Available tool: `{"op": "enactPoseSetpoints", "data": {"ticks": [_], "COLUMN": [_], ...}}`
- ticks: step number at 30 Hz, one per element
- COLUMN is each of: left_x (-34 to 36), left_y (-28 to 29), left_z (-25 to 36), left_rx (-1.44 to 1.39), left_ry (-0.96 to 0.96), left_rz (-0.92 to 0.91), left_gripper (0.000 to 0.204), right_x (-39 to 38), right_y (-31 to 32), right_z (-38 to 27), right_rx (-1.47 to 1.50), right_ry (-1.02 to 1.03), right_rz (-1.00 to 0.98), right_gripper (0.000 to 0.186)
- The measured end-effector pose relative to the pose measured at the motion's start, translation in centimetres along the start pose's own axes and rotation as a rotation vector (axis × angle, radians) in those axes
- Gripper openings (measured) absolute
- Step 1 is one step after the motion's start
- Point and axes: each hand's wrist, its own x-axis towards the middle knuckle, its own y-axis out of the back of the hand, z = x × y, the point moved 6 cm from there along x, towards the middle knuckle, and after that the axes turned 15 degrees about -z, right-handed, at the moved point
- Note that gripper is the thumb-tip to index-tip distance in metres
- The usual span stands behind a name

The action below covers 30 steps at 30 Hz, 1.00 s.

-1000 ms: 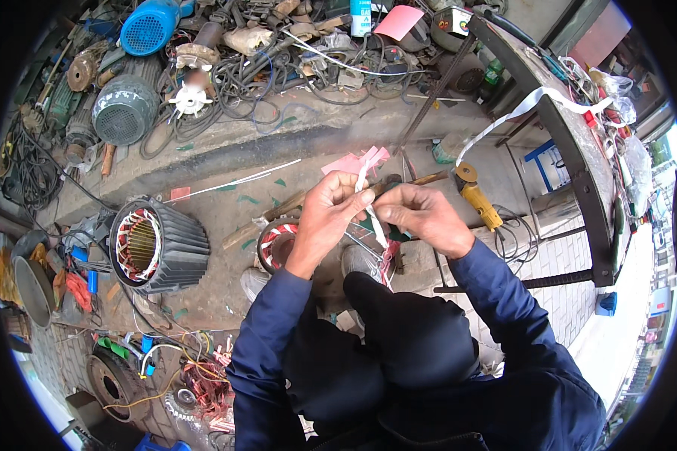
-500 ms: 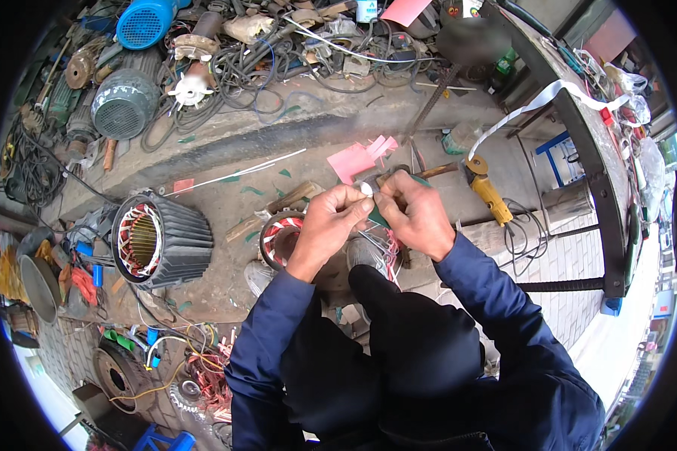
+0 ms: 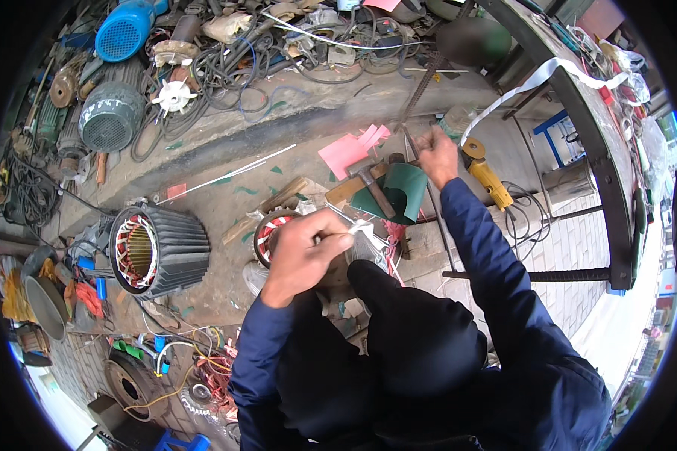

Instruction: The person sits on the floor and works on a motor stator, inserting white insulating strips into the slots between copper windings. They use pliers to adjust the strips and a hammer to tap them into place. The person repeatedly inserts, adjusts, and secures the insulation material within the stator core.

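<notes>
My left hand (image 3: 308, 252) is closed, thumb and forefinger pinching a crumpled white strip (image 3: 363, 228) above my knees. Farther right and forward, my right hand (image 3: 438, 155) has its fingers curled beside a thin dark tool (image 3: 409, 143); whether they grip it is hidden. Between the hands lie a hammer (image 3: 374, 189) with a wooden handle and a curled green sheet (image 3: 405, 197). Below my left hand stands a small motor stator (image 3: 263, 239) with red and white windings, partly covered by the hand. Pink paper sheets (image 3: 346, 154) lie beyond the hammer.
A large finned motor stator (image 3: 180, 244) stands at the left. To the right lies a yellow angle grinder (image 3: 490, 184) with its cord, near a metal-framed bench (image 3: 579, 143). A white tape (image 3: 538, 77) hangs off that bench. Motors (image 3: 113, 113) and cables crowd the far ledge.
My hands, together before, have come apart. The left came nearer to me with the white strip; the right moved right and forward. The hammer and green sheet now show more fully.
</notes>
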Motion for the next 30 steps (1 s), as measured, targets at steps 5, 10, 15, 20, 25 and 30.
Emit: {"op": "enactPoseSetpoints", "data": {"ticks": [5, 10, 15, 20, 25, 30], "left_x": [-1.6, 2.0, 9.9, 25.2, 29.3, 23.1], "left_y": [4.8, 7.4, 4.0, -11.1, -18.0, -9.5], "left_z": [1.5, 11.5, 26.1, 37.0, 33.0, 28.4], "left_rx": [-0.231, 0.071, 0.387, 0.560, 0.759, 0.492], "left_ry": [0.009, -0.194, -0.495, -0.895, -0.420, -0.292], "left_rz": [0.450, 0.600, 0.608, 0.003, -0.333, -0.158], "left_gripper": [0.012, 0.011, 0.012, 0.046, 0.051, 0.022], "right_x": [-3.3, -12.0, -14.5, -15.5, -17.0, -16.2], "right_y": [-4.2, -11.9, -11.1, -9.0, -8.5, -7.9], "right_z": [8.8, 9.5, 7.3, 4.0, 2.7, 4.6], "right_rx": [0.105, 0.620, 0.628, 0.638, 0.695, 0.633], "right_ry": [-0.183, -0.252, -0.124, -0.107, -0.105, -0.160], "right_rz": [-0.125, -0.320, -0.312, -0.332, -0.378, -0.380], "right_gripper": [0.019, 0.015, 0.006, 0.007, 0.007, 0.013]}}
